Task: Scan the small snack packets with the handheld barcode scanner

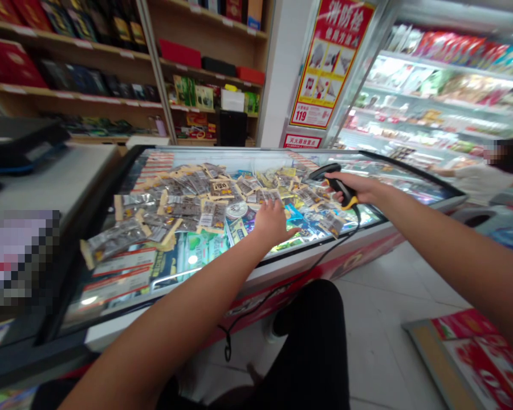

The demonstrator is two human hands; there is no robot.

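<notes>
My left hand reaches over the glass-topped chest freezer, palm down, thumb stretched out to the side. Its fingertips touch or lie just above small clear snack packets with tan ends; the exact contact cannot be made out. In my right hand is a black and yellow barcode scanner, its head pointing left above the packets. A dark cable hangs from the scanner's handle down the freezer's front. Many such packets are spread over the glass, and coloured packages show through it.
Left of the freezer stands a counter with a dark device. Shelves line the back; a lit display cooler is at right, near another person. Red boxes lie low at front right.
</notes>
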